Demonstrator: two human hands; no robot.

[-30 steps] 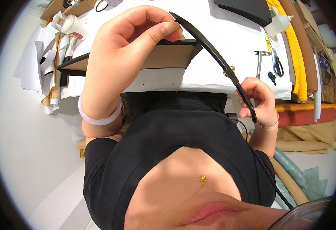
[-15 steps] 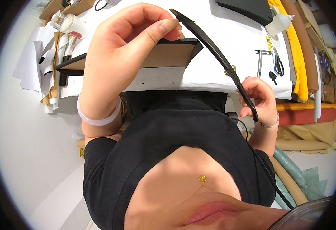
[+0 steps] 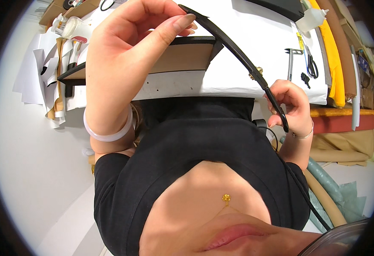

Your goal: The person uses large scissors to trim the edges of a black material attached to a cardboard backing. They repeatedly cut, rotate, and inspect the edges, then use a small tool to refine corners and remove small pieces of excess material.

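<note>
A long, thin black piece [image 3: 237,53], seen nearly edge-on and slightly bowed, slants from upper left to lower right above the table. Small gold-coloured fittings [image 3: 258,70] stick out near its lower half. At its upper end, my left hand [image 3: 142,36] pinches it between thumb and fingers. Lower down, my right hand [image 3: 290,102] is curled round the other end, its fingertips partly hidden behind the piece. Beneath my left hand, a black-edged panel with a tan face [image 3: 180,58] stands tilted near the table's front edge, partly covered by my wrist.
On the white table [image 3: 255,30] lie scissors [image 3: 310,64], a grey caliper-like tool [image 3: 291,62] and a small black object [image 3: 305,79]. Behind them are a squeeze bottle [image 3: 310,21] and a black sheet stack [image 3: 276,7]. A jar [image 3: 75,27] stands left; material rolls [image 3: 345,121] lie right.
Both hands and the black piece sit slightly higher in the picture; my left hand and the piece's upper end have also shifted a little left. My grip looks the same.
</note>
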